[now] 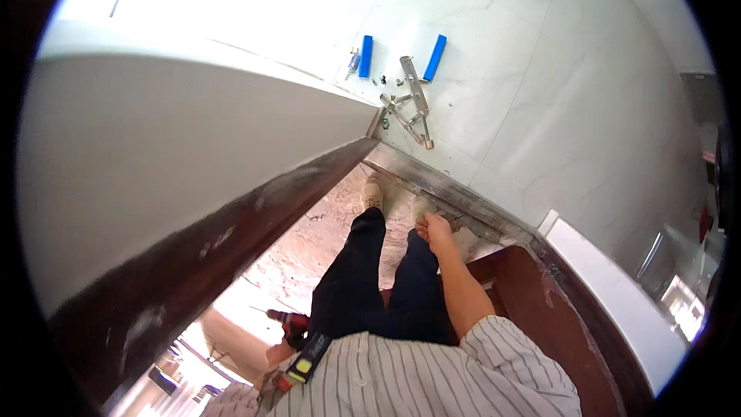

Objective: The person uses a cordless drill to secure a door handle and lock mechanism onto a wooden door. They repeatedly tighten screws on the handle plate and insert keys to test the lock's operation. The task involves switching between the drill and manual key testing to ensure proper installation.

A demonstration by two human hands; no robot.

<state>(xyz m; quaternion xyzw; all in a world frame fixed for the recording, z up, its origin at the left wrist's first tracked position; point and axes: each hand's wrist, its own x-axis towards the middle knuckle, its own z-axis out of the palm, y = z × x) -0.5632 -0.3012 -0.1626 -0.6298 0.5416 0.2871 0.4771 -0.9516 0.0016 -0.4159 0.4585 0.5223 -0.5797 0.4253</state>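
My left hand (279, 353), low at my left side, is closed round the handle of a red and black cordless drill (290, 322), its thin bit pointing left. Next to that hand, against my striped shirt, lies a black block (310, 358) with a yellow patch; whether it belongs to the drill I cannot tell. My right hand (434, 232) hangs over my right shoe with its fingers pinched together; what they hold, if anything, is too small to see. Metal door handles on long plates (414, 85) lie on the white tiles beyond the threshold.
Two blue bars (366, 56), a small metal piece (353, 62) and several loose bits surround the door handles. A metal-edged threshold (432, 177) crosses ahead of my feet. A dark-edged wall end (255, 208) stands left, a brown door panel (525, 301) right.
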